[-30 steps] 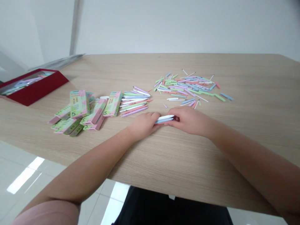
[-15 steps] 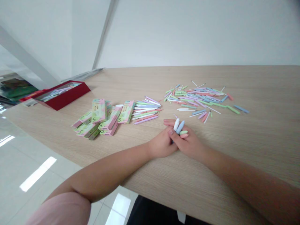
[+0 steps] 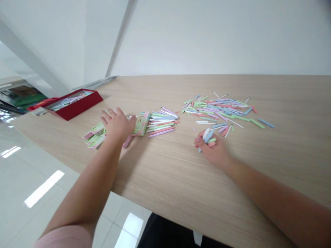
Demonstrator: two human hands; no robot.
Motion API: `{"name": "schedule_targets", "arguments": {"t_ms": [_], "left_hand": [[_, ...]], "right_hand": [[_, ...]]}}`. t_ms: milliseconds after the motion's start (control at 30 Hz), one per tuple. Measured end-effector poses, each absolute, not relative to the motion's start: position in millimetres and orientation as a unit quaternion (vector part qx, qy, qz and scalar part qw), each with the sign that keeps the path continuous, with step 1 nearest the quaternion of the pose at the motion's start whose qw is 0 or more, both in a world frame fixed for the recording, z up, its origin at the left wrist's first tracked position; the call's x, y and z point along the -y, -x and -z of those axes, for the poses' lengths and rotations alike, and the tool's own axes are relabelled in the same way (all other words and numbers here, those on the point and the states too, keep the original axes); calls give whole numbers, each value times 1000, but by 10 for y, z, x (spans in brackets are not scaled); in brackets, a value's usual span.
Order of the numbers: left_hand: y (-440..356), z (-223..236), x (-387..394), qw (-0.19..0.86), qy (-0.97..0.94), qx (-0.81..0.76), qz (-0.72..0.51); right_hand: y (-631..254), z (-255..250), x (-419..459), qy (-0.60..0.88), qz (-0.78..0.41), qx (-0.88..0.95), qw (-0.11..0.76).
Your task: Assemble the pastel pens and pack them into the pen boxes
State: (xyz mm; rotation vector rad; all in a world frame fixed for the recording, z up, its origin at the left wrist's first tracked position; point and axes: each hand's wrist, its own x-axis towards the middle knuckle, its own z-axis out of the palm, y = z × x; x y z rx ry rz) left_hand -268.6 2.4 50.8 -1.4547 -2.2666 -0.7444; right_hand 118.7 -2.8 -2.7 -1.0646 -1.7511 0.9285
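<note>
Bundle of pastel pens (image 3: 209, 136), held in the right hand (image 3: 214, 151) above the near part of the table (image 3: 165, 175). The fingers are curled around white, blue, green and coral barrels; the ends stand out past the thumb, and the long axis of the bundle slants from lower left to upper right, away from the wearer.

Green-and-pink printed cartons (image 3: 95, 137) lie to the left of the bundle and well apart from it. The left hand (image 3: 117, 124) is the nearer to them by far: it is over the pile with fingers spread and palm down, pinching nothing that can be seen. Because the hand covers the middle of the pile, it cannot be told whether it touches a carton. Just right of its thumb, the end carton (image 3: 141, 124) lies with its long axis running away from the wearer, roughly crosswise to the row of pens (image 3: 162, 123) beside it.

Farther out, a loose heap of pens and slim sticks (image 3: 219, 107) spreads beyond the right hand, and a red box (image 3: 82, 107) holding more pens stands at the far left.
</note>
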Motion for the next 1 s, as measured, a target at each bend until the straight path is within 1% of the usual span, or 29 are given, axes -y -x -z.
{"name": "schedule_targets", "arguments": {"t_ms": [67, 167, 300, 400, 433, 533, 667, 767, 900, 1000], "left_hand": [[3056, -392, -38, 162, 477, 826, 253], [3448, -266, -72, 150, 501, 818, 240], [3548, -369, -101, 161, 532, 793, 249], [3191, -557, -36, 188, 590, 736, 272], [2992, -610, 7, 181, 623, 712, 268], [2282, -692, 156, 81, 713, 661, 220], [1499, -632, 249, 10, 845, 511, 160], [1243, -525, 207, -11, 879, 451, 153], [1189, -397, 134, 12, 885, 432, 175], [1201, -345, 126, 33, 884, 427, 185]], "right_hand": [[-1178, 44, 20, 443, -378, 700, 413], [-1175, 65, -19, 462, -388, 693, 395], [-1172, 69, -63, 483, -396, 678, 389], [-1144, 30, -60, 472, -412, 667, 404], [-1134, 13, -56, 466, -412, 666, 411], [-1131, -17, -63, 455, -403, 653, 451], [-1209, -4, -142, 440, -413, 607, 516], [-1278, 4, -233, 447, -434, 592, 511], [-1349, -14, -348, 460, -460, 581, 489], [-1396, -55, -378, 471, -479, 599, 436]]}}
